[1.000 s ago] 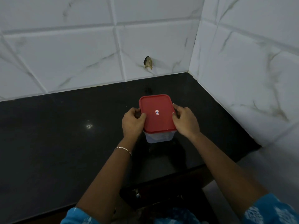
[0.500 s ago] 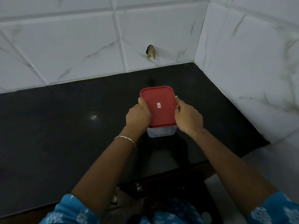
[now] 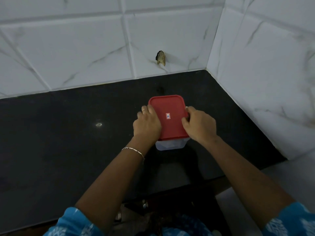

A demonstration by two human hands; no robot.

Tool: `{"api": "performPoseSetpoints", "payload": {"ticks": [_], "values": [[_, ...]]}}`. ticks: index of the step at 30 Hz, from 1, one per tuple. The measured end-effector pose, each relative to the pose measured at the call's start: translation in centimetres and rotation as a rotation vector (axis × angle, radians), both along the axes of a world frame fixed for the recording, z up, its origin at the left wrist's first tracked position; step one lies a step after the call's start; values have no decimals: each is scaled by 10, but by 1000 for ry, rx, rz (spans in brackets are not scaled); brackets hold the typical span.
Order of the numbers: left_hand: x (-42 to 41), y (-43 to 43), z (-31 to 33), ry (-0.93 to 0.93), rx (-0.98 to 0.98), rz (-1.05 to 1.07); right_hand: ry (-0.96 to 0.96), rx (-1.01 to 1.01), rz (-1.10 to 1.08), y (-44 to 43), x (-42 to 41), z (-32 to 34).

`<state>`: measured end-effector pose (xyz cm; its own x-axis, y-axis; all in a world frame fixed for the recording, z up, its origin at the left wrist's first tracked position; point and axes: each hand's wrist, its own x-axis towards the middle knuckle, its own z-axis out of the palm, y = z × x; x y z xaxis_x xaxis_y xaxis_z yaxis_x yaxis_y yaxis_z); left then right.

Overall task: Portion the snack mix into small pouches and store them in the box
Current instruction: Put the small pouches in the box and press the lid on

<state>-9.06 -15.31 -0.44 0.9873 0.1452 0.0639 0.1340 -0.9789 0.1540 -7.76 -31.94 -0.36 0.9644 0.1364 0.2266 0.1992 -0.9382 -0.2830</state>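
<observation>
White marbled wall tiles (image 3: 81,48) meet a black tabletop (image 3: 59,147) in a corner, and on it, near that corner, stands the clear box (image 3: 170,145) closed by its red lid (image 3: 166,106). The left hand (image 3: 147,124) and right hand (image 3: 199,125) flank it, fingers curled over the lid's opposite edges, gripping it; a small sticker (image 3: 167,116) sits mid-lid.

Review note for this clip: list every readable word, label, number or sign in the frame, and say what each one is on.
Sticker on the red lid: a small white label with a red border and blue marks printed sideways, too small to read.
Clear box, counter, wall tiles: no text visible.
</observation>
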Motion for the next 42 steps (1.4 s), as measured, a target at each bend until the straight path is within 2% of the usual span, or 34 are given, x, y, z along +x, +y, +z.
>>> {"api": "performPoseSetpoints", "payload": {"ticks": [4, 7, 11, 15, 22, 26, 31, 36, 38, 42], "values": [[21, -8, 7, -14, 166, -136, -123, 37, -59, 4, 24, 6], [44, -8, 17, -36, 92, -159, -174, 106, -97, 16, 53, 12], [80, 4, 18, -122, -85, -97, 27, 59, 40, 33, 91, 10], [104, 11, 7, 20, -165, -19, 213, 141, 120, 40, 110, -3], [122, 9, 3, 120, -132, -103, 159, 75, 150, 45, 120, -12], [124, 11, -4, 118, 1, -232, 164, 53, 152, 46, 122, -14], [127, 11, -5, 134, 73, -249, 166, 33, 167, 46, 124, -13], [124, 6, -7, -4, 249, -228, 218, 85, 202, 49, 135, -12], [128, 6, -9, -14, 231, -259, 285, 124, 204, 50, 143, -13], [140, 10, -12, 72, 75, -312, 325, 125, 190, 50, 149, -16]]}}
